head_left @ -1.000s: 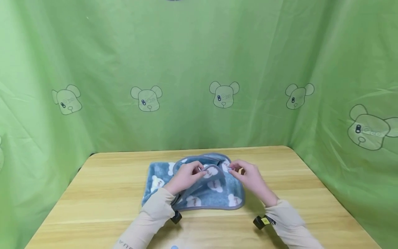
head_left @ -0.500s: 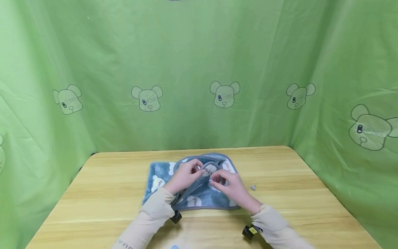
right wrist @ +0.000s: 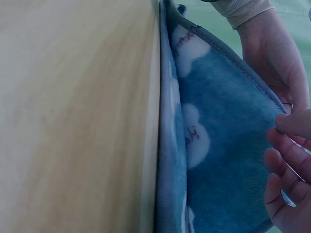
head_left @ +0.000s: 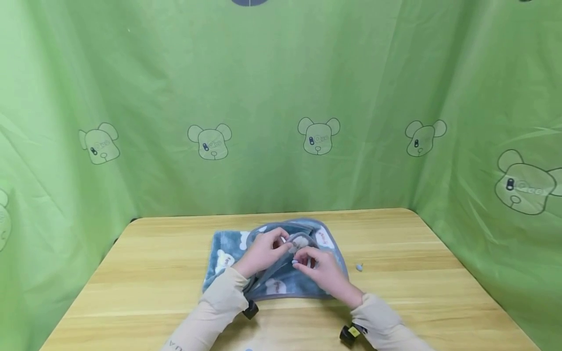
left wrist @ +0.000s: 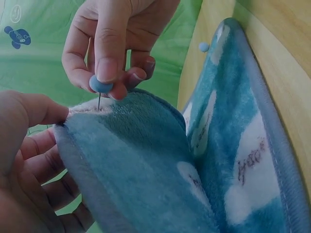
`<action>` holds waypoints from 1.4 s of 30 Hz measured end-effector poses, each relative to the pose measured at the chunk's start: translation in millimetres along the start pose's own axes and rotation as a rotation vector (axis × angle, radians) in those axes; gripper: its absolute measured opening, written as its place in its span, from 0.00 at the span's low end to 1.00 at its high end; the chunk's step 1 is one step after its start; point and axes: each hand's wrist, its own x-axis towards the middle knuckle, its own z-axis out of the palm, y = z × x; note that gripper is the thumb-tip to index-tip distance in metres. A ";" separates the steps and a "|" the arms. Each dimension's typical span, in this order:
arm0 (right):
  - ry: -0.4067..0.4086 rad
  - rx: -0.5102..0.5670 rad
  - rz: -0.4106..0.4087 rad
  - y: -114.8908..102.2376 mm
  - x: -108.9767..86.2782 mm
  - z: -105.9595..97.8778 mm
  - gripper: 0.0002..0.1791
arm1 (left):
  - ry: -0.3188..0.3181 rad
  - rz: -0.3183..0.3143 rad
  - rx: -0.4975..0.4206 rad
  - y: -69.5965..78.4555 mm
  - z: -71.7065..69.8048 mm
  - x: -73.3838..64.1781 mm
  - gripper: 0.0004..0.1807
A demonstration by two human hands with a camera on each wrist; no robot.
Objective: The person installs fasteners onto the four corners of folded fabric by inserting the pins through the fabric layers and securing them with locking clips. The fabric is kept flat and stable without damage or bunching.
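A teal fleece cloth (head_left: 281,287) with white bear patches and a grey-blue hem lies folded on the table, one corner raised. My left hand (head_left: 265,251) pinches that raised corner by its hem between thumb and fingers. In my right hand (head_left: 325,274), thumb and forefinger pinch a pin with a round blue head (left wrist: 100,83). The pin points down, and its tip meets a white patch beside my left fingertips in the left wrist view; how deep it goes cannot be seen. In the right wrist view, my right fingers hide the pin.
A second blue-headed pin (head_left: 359,267) lies on the wooden table (head_left: 417,287), right of the cloth. A small blue thing (head_left: 249,349) is cut off by the bottom edge. Green curtains (head_left: 263,175) with bear outlines hang behind and at both sides.
My right hand has moved left and nearer, bringing its pin to the raised corner. This uncovered the second pin on the table. My left hand keeps its hold on the corner.
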 end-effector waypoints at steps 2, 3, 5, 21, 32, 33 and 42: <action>0.006 0.004 0.016 0.1 -0.8 1.0 0.08 | -0.008 -0.007 0.003 0.0 1.2 -0.1 0.03; 0.009 0.006 0.026 0.4 -1.2 1.4 0.08 | -0.013 -0.009 0.003 0.0 1.8 -0.1 0.03; 0.015 0.009 0.051 0.6 -1.6 2.1 0.08 | -0.021 -0.011 -0.004 1.1 2.5 -0.7 0.03; 0.123 -0.055 0.144 4.4 0.1 4.7 0.24 | -0.091 0.028 0.010 6.3 9.2 -2.1 0.03; 0.111 -0.224 0.141 6.3 0.9 0.6 0.34 | -0.124 0.070 0.021 9.9 11.7 -3.1 0.02; 0.104 -0.203 0.156 6.5 0.6 0.5 0.31 | -0.131 0.068 0.023 10.2 12.3 -3.1 0.02; 0.123 -0.139 0.193 12.1 -1.8 -0.4 0.17 | -0.161 0.068 0.014 13.6 14.8 -4.6 0.03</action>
